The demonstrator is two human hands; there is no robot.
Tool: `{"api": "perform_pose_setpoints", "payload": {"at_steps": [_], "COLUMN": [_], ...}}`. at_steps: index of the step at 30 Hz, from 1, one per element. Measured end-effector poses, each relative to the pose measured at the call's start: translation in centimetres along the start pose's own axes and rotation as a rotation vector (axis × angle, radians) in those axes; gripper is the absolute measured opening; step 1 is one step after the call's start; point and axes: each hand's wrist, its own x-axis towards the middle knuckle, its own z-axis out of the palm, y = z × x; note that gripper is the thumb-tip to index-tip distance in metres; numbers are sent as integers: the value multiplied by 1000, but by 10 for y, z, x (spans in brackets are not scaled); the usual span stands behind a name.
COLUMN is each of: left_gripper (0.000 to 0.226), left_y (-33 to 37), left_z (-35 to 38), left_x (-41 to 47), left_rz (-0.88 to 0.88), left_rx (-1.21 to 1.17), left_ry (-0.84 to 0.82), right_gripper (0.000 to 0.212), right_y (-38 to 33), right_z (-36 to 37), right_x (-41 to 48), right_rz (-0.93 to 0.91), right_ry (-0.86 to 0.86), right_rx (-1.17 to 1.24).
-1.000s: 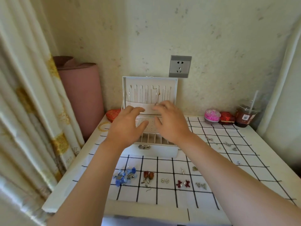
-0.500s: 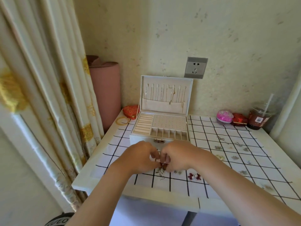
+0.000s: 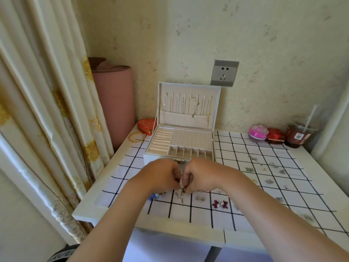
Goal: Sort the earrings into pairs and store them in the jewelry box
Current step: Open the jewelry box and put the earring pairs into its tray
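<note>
The white jewelry box (image 3: 151, 161) stands open at the back of the table, its lid upright against the wall. Just in front of it my left hand (image 3: 162, 176) and my right hand (image 3: 201, 176) meet, fingers curled. My right fingertips pinch a red-brown drop earring (image 3: 184, 190) with its hook dangling. My left fingers pinch a small dark red piece, mostly hidden. On the grid cloth below lie blue flower earrings (image 3: 154, 196), silver studs (image 3: 199, 199) and dark red bow earrings (image 3: 220, 204).
Several silver earrings (image 3: 250, 169) lie scattered on the grid cloth to the right. Gold bangles (image 3: 137, 137) and a red heart box (image 3: 146, 125) sit left of the jewelry box. A pink ball (image 3: 258, 131), red case (image 3: 275, 136) and drink cup (image 3: 298, 133) stand back right.
My hands left the jewelry box tray and came down to the front row of the cloth, where they picked up the red-brown earrings. The view shifted left.
</note>
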Motion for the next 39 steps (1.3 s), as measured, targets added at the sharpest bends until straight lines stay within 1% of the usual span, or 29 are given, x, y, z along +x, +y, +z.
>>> {"api": "perform_pose_setpoints", "payload": {"at_steps": [2, 4, 7, 10, 13, 15, 18, 21, 25, 29, 33, 36, 37, 39], "left_gripper": [21, 20, 23, 23, 21, 21, 20, 20, 20, 21, 24, 22, 20, 17], "left_y": [-4, -11, -17, -17, -15, -16, -22, -30, -39, -42, -38, -38, -39, -39], "left_z": [-15, -31, -48, -53, -52, -49, -47, -45, -48, -51, -48, -41, -39, -37], "left_x": [2, 6, 19, 36, 45, 47, 46, 44, 42, 42, 46, 50, 52, 55], "left_rz": [-21, -21, -13, 4, 11, -3, -14, -32, -39, -37, -23, -41, -50, -64], "left_rx": [-70, -190, -364, -466, -564, -572, -539, -554, -531, -537, -547, -496, -476, -471], "left_ry": [49, 121, 279, 396, 480, 499, 495, 500, 522, 536, 516, 491, 488, 489], "right_gripper": [12, 11, 13, 13, 13, 16, 20, 20, 19, 19, 18, 18, 20, 32], "right_y": [0, 1, 2, 2, 1, 0, 2, 3, 0, -2, -5, -4, -4, -3], "right_z": [-9, -19, -35, -45, -51, -50, -41, -30, -21, -16, -17, -16, -17, -19], "right_x": [-2, -2, 3, 12, 25, 33, 44, 52, 56, 56, 59, 63, 63, 63], "right_rz": [6, 2, -17, -42, -81, -89, -76, -57, -68, -85, -114, -88, -80, -65], "right_ry": [2, 48, 216, 423, 584, 636, 646, 601, 541, 509, 477, 481, 486, 477], "right_rx": [102, 205, 335, 416, 454, 483, 466, 399, 229, 160, 63, 44, 55, 93]}}
